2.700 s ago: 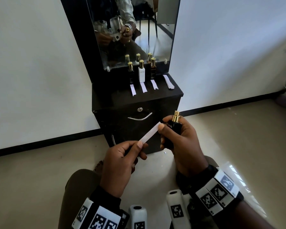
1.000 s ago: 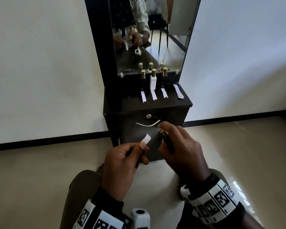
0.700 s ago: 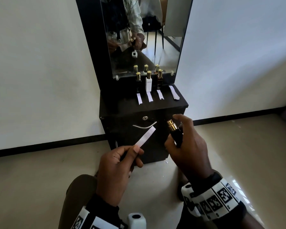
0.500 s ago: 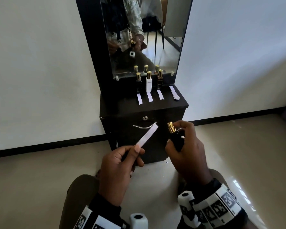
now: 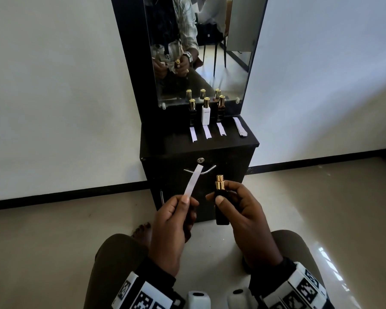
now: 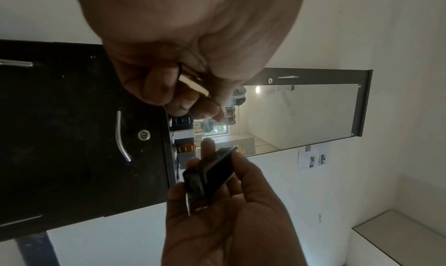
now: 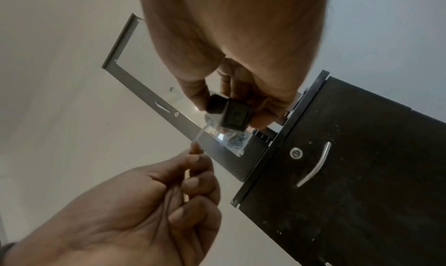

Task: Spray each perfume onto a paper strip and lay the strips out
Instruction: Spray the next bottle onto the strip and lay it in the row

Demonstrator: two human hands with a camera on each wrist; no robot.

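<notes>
My left hand point(image 5: 183, 204) pinches the lower end of a white paper strip point(image 5: 194, 180) that slants up to the right before the cabinet front. Beside it my right hand point(image 5: 230, 201) grips a black perfume bottle point(image 5: 221, 210) with a gold sprayer point(image 5: 220, 182), held upright. From the right wrist view I look at the bottle's base point(image 7: 233, 116), with the strip point(image 7: 201, 133) seen edge-on. Three capped bottles point(image 5: 206, 111) stand on the black cabinet top point(image 5: 239, 144), each with a strip point(image 5: 206, 131) laid in front.
A small pile of spare strips point(image 5: 240, 130) lies at the cabinet top's right. A mirror point(image 5: 201, 47) rises behind the bottles. The drawer has a lock point(image 5: 200, 160) and metal handle point(image 5: 208, 170). My knees and the pale floor point(image 5: 321, 208) are below.
The strip has swung from low and slanted to more upright. The bottle went from tilted toward the strip to upright, and my forefinger has come off the sprayer top.
</notes>
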